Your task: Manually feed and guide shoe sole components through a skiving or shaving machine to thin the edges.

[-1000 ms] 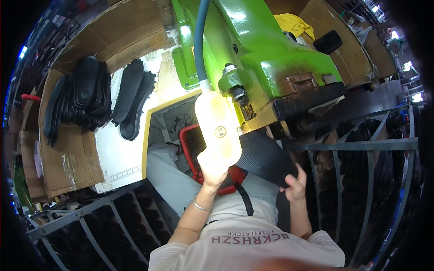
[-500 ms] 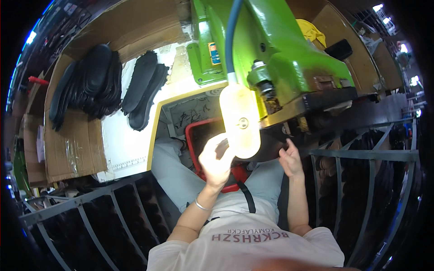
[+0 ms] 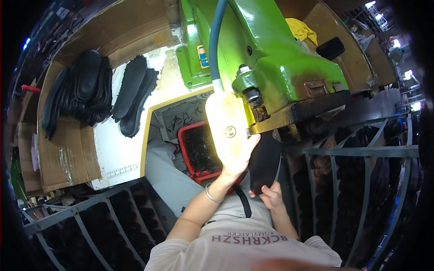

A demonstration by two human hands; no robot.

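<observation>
A long black shoe sole [image 3: 266,165] hangs at the front of the green machine [image 3: 294,58], its far end passing under the machine's head. My right hand [image 3: 270,195] pinches the near end of that sole between thumb and fingers. Beside the sole's left edge is my left hand [image 3: 237,165], thumb stretched up toward the machine. A bright oblong lamp [image 3: 226,117] hides the left fingers, and I cannot tell whether they touch the sole.
Black soles [image 3: 133,97] lie on the white table [image 3: 115,153] at left, beside a cardboard box [image 3: 72,158] with several more. A red bin [image 3: 183,144] with dark scraps stands below the table opening. Metal racks [image 3: 90,221] flank both sides. A yellow cloth [image 3: 300,30] lies at the back right.
The sole has swung from crosswise to lengthwise, its near end toward me. My right hand has come down and closed on that end; my left hand has shifted right. The whole view has shifted slightly.
</observation>
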